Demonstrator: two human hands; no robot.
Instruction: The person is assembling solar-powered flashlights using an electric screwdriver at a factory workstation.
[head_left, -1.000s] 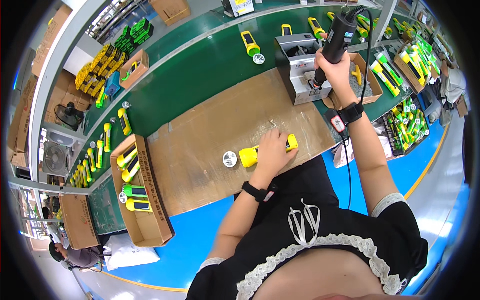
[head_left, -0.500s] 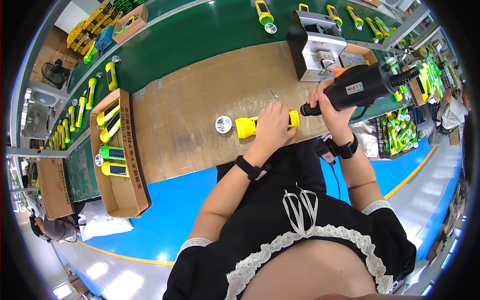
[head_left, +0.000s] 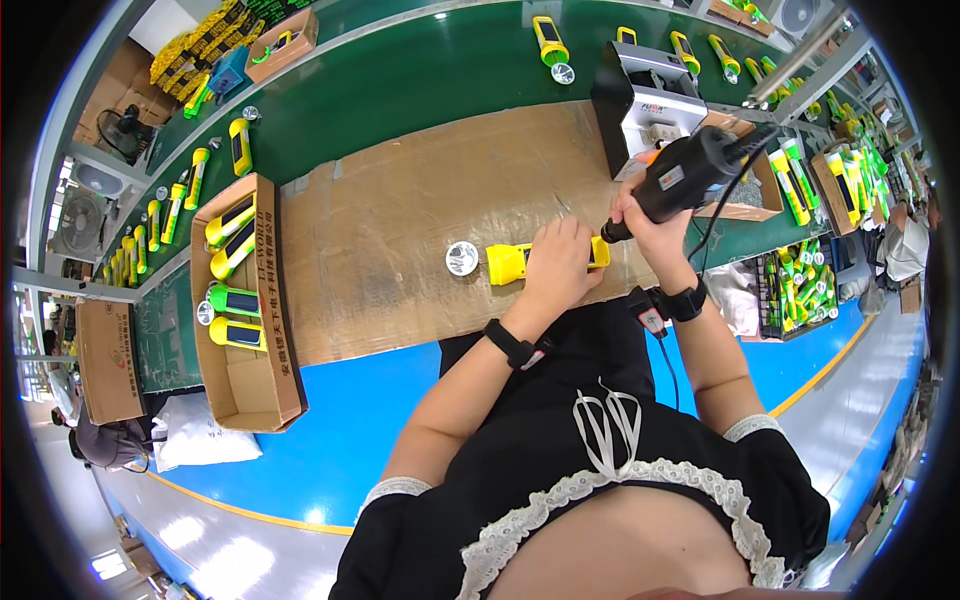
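My left hand (head_left: 562,262) presses a yellow flashlight body (head_left: 507,264) down on the cardboard sheet, fingers wrapped over its middle. A round silver reflector head (head_left: 462,258) lies beside the body's left end, facing up. In my right hand (head_left: 648,222) is a black electric screwdriver (head_left: 682,178), gripped near its front. The screwdriver leans, its rear end up and to the right, and its nose is close to the right end of the flashlight body. Whether the bit touches a screw there is too small to tell.
On the left stands an open carton (head_left: 243,395) with several flashlights. A silver-and-black machine (head_left: 655,105) and a small parts box (head_left: 752,195) stand at the back right. Flashlights line the green bench (head_left: 400,75). A black crate (head_left: 795,290) of parts is at right.
The screwdriver has tilted from nearly level to a steeper slant, its nose now lower at the flashlight's right end. My left hand stays on the flashlight. The whole view has shifted slightly.
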